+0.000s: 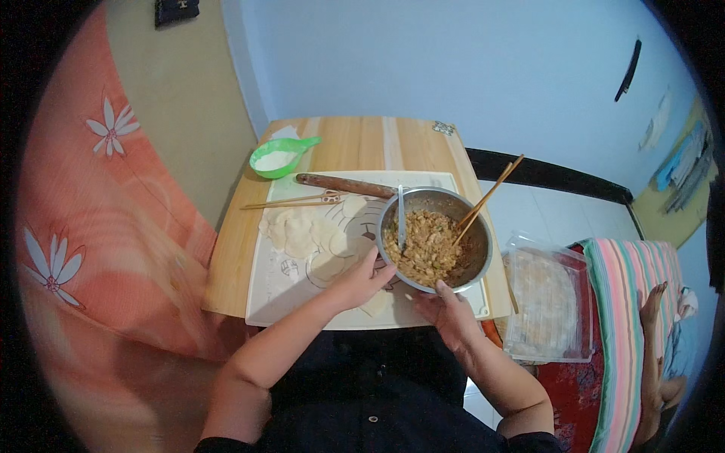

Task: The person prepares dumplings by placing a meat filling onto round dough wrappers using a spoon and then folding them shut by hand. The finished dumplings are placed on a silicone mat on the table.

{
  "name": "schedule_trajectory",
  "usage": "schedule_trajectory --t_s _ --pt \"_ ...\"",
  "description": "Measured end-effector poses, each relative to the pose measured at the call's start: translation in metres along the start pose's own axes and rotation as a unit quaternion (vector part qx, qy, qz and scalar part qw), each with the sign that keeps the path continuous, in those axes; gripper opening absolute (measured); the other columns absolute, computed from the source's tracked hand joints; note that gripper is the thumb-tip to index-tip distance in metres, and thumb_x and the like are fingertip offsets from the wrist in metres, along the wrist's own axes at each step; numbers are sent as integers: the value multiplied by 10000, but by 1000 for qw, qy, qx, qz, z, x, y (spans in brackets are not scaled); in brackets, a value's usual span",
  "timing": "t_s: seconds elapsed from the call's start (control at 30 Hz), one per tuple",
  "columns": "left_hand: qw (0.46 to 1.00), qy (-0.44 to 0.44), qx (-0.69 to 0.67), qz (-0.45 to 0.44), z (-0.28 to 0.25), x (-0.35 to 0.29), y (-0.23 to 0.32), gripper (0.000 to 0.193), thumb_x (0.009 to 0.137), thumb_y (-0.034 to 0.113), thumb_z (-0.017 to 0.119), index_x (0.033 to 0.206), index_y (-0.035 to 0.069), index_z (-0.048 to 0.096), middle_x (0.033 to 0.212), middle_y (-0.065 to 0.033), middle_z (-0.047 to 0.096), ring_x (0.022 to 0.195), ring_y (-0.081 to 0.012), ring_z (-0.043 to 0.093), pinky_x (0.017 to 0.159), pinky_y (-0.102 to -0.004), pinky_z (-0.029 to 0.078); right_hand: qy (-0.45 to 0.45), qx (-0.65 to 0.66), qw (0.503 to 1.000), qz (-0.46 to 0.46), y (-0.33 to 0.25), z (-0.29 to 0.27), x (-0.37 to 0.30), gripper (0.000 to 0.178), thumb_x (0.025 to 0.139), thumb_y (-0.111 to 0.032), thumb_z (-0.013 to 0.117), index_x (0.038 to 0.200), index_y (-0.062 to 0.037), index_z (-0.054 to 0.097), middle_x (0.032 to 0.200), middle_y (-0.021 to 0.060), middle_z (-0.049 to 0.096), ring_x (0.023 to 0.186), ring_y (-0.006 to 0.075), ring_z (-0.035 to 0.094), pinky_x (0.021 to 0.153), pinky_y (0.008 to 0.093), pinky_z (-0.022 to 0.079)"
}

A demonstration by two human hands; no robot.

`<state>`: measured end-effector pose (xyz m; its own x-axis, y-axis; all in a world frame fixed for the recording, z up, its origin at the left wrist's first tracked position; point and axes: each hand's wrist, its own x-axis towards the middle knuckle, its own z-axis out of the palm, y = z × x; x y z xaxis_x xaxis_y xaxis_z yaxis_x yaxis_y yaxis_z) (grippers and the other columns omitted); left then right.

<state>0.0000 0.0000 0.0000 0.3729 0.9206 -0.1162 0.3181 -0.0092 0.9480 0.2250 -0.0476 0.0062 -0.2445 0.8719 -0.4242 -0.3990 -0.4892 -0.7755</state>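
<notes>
Bowl [433, 198] between both hands: left grip [364, 282] clasping near-left side; right grip [453, 317] pinching near edge, thumb at rim.

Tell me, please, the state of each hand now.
Left hand: holding the metal bowl at its near-left side.
Right hand: holding the metal bowl's near side.

no lettering reads clearly; the white mat [264, 308] bears a small mark [289, 266], possibly text.
</notes>
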Motion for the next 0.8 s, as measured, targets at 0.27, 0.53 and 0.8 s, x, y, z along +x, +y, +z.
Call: schedule_trajectory --t_s 0.27,0.53,0.8 --pt "996 42 -53 -60 -1 49 4 471 895 175 513 1298 -7 352 1169 -153 544 1038 -207 531 930 -337 411 77 -94 990 -70 -10 -19 -50 508 922 -211 538 1340 17 360 1184 93 519 1040 197 545 881 354 458" --pt "978 34 200 51 -62 -3 9 342 879 179 564 1199 61 539 1105 -96 586 992 -220 570 911 -337 432 29 -449 870 -202 21 -31 -37 180 892 -85 540 1044 -2 588 930 94 637 881 226 612 827 312 470" --pt "856 3 474 209 -40 -2 -25 276 795 199 617 1061 128 605 1087 -32 546 1145 -244 435 1081 -474 226 -44 -600 718 -351 21 10 -8 209 760 -8 606 968 -27 614 965 153 618 952 354 568 820 405 477"
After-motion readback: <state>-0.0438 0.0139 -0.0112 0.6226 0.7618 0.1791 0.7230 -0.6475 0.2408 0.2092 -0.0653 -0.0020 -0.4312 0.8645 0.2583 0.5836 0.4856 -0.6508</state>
